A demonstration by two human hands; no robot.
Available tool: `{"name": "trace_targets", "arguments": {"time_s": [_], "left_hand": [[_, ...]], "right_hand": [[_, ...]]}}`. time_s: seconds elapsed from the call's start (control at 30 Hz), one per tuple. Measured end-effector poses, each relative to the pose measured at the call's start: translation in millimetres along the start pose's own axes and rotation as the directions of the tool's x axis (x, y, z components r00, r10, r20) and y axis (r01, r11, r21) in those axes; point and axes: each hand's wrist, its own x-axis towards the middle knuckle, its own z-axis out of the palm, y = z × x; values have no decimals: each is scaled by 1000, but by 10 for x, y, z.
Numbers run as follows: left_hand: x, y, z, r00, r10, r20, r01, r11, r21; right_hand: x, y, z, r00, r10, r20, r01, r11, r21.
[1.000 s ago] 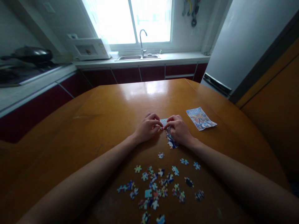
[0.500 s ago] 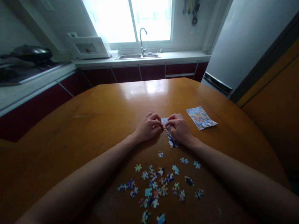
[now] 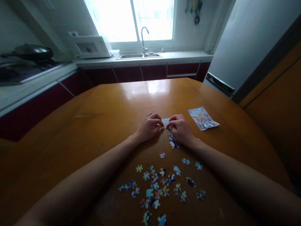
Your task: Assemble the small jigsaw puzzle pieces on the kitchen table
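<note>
A partly joined puzzle (image 3: 172, 141) lies on the wooden table, its upper part between my hands and partly hidden by them. My left hand (image 3: 150, 127) is at its left edge, thumb and fingers pinched around a small puzzle piece (image 3: 164, 127). My right hand (image 3: 180, 128) rests over the puzzle's right side with fingers curled down to it; whether they grip a piece is hidden. Nearer to me, many loose puzzle pieces (image 3: 149, 192) lie scattered between my forearms. One piece (image 3: 162, 155) lies just below the joined part.
A creased printed picture sheet (image 3: 203, 118) lies right of my right hand on the table (image 3: 113, 110). Beyond the table stand a counter with a sink (image 3: 131, 56), a microwave (image 3: 90, 47), a pan (image 3: 33, 52) on the stove and a fridge (image 3: 254, 47).
My left fingers have shifted very slightly at the puzzle's edge, and a bit of the small piece shows there. My right hand stays in place. The whole view has moved a little.
</note>
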Motion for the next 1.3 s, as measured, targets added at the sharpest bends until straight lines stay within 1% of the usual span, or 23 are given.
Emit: {"name": "trace_targets", "arguments": {"time_s": [0.1,0.23,0.57,0.83,1.03,1.17,1.23,1.3], "left_hand": [[-3,-38,22,1000,-15,-16,15,1000,16],[-14,-57,29,1000,-20,-9,21,999,24],[-10,-42,47,999,24,-23,-24,1000,-11],[-21,-59,60,1000,12,9,-12,1000,11],[-10,-17,46,999,25,26,-25,1000,4],[-1,2,33,1000,27,-7,-27,999,-19],[1,-11,39,999,24,-37,-25,999,-27],[2,-36,54,998,31,-55,-32,999,-28]], "right_hand": [[0,8,7,1000,1,5,-1,1000,1],[-1,8,8,1000,1,2,-1,1000,-1],[-2,-4,-10,1000,11,23,-11,1000,0],[-2,5,-4,1000,-2,14,2,1000,26],[3,-20,-19,996,-40,-74,46,997,69],[2,-44,-35,993,-73,-94,81,993,88],[-3,-59,-43,990,-110,-92,120,987,103],[-13,-87,-56,980,-186,-66,194,972,130]]}}
